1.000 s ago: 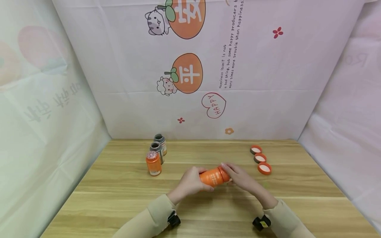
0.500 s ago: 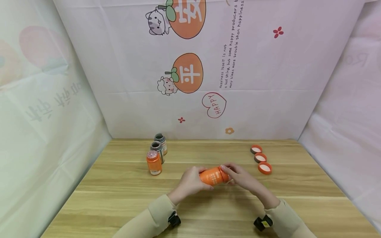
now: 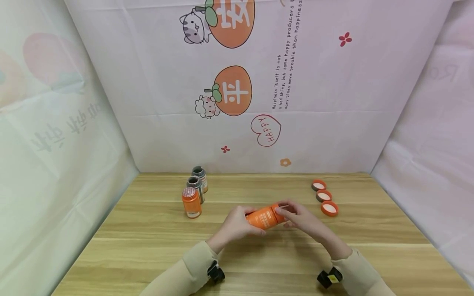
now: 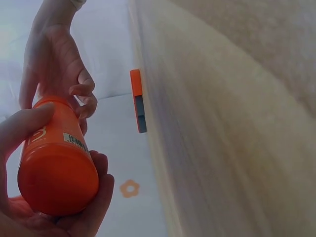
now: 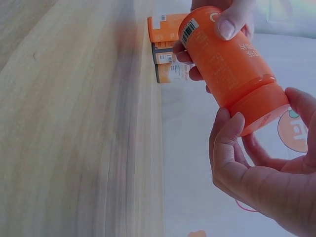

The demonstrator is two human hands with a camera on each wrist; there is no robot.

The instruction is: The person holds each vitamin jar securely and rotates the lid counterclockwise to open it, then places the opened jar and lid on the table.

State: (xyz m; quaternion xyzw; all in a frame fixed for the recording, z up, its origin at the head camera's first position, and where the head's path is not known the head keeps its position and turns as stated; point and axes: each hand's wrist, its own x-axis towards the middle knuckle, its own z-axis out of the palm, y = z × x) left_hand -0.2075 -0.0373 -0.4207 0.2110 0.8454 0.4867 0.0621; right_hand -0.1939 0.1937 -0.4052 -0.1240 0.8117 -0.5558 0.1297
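Observation:
An orange bottle (image 3: pixel 263 218) is held tilted above the table, its base toward the left and its screw cap (image 5: pixel 261 106) toward the right. My left hand (image 3: pixel 237 224) grips the bottle's body, with the thumb on one side and the fingers on the other. Around the cap, my right hand (image 3: pixel 303 218) has its thumb and curled fingertips on opposite edges. The cap sits on the bottle's neck; a thin groove shows between cap and body in the right wrist view.
On the left of the wooden table (image 3: pixel 155 246) stand an uncapped orange bottle (image 3: pixel 191 206) with a patterned seal and two open grey bottles (image 3: pixel 200 191). Three orange-rimmed caps (image 3: pixel 329 209) lie in a row at right, white insides up. Printed white cloth (image 3: pixel 166 123) hangs behind.
My right hand has shifted its fingers on the cap, the fingers lifting and spreading a little more. The bottle has tilted slightly and moved a touch left; my left hand keeps its grip.

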